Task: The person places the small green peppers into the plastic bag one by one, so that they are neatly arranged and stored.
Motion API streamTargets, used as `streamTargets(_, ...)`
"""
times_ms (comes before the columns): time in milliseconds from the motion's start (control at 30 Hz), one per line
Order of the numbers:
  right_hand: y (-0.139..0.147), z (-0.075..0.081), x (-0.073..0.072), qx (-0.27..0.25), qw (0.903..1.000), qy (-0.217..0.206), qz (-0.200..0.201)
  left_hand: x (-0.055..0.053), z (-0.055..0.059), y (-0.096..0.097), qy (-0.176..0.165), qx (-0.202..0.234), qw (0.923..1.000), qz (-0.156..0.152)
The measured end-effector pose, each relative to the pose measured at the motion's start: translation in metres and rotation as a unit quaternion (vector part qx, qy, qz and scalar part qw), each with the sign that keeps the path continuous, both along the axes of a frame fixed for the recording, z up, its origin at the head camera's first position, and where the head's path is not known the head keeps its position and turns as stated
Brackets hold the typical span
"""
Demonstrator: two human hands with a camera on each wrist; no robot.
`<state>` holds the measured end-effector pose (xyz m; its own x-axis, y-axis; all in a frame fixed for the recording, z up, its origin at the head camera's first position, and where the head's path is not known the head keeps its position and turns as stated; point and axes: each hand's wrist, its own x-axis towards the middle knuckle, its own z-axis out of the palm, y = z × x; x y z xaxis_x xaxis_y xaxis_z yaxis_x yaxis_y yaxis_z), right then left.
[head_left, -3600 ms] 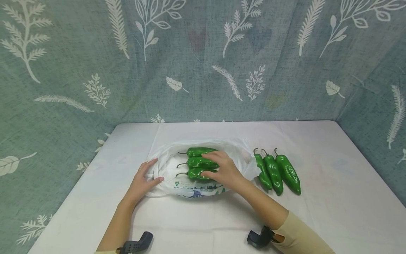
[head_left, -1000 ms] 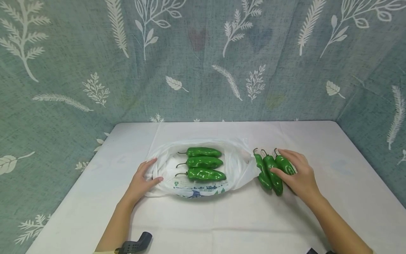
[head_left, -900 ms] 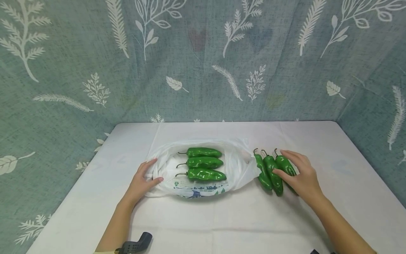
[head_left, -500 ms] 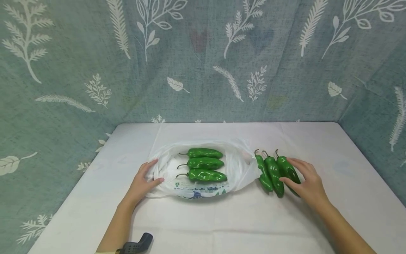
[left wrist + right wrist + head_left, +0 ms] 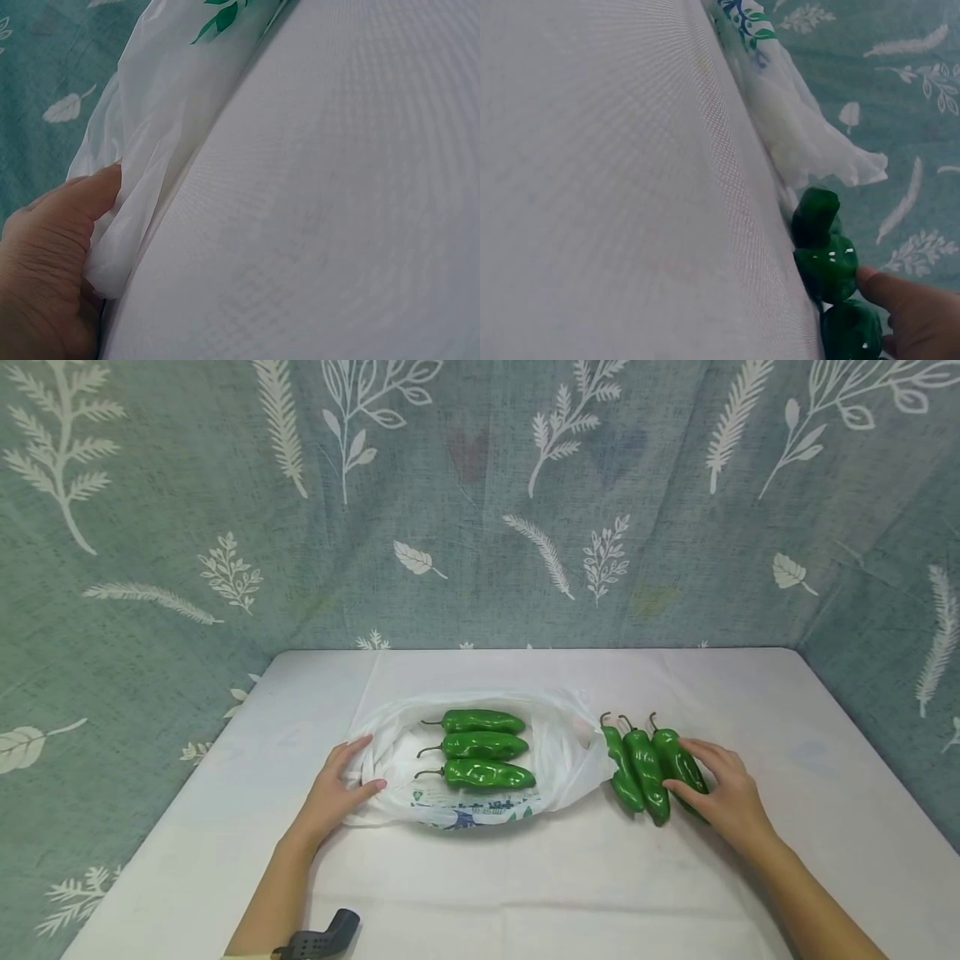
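Observation:
A white plastic bag [image 5: 573, 768] with blue and green print lies wide open at the table's middle, three green peppers [image 5: 486, 746] side by side within its mouth. My left hand [image 5: 336, 787] holds the bag's left end. In the left wrist view, the thumb [image 5: 101, 187] lies against the folded plastic. Right of the bag are three more green peppers [image 5: 647, 774], lying slantwise. My right hand [image 5: 731, 793] is over the rightmost green pepper [image 5: 678, 762], thumb on its left side and fingers on its right. The thumb also comes close to the middle pepper; the hand covers part of the right one.
A white cloth [image 5: 450, 893] covers the table. Teal leaf-patterned fabric [image 5: 480, 527] hangs behind it and on both sides. A black wrist camera mount [image 5: 322, 935] sits on the left forearm. The bag's right edge overlaps the nearest loose pepper.
My right hand has left the peppers in the bag, moved to the loose ones, then shifted slightly right and nearer over the rightmost. The left hand and all the peppers stay put.

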<state>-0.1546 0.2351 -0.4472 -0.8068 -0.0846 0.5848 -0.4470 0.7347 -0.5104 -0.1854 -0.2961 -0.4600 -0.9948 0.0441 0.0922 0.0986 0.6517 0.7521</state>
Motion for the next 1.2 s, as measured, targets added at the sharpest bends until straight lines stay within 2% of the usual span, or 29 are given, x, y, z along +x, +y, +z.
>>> streamTargets(267, 0.0015, -0.0055, -0.0011, 0.015, 0.9998, -0.007, -0.01, 0.0002, 0.0006, 0.0005, 0.001, 0.002, 1.0, -0.001)
streamTargets(500, 0.0007, -0.0048, 0.0002, 0.019, 0.9985, -0.043, -0.03, 0.0004, 0.0011, 0.0004, -0.001, 0.004, 1.0, -0.002)
streamTargets(900, 0.0025, -0.0079, -0.0005, 0.038, 0.9961, -0.054, -0.058, 0.0006, 0.0, 0.0011, -0.004, 0.0, 1.0, 0.001)
streamTargets(1200, 0.0045, -0.0029, 0.0026, 0.028, 0.9884, -0.121, -0.088, -0.0004, -0.0002, 0.001, -0.006, -0.004, 1.0, 0.002)
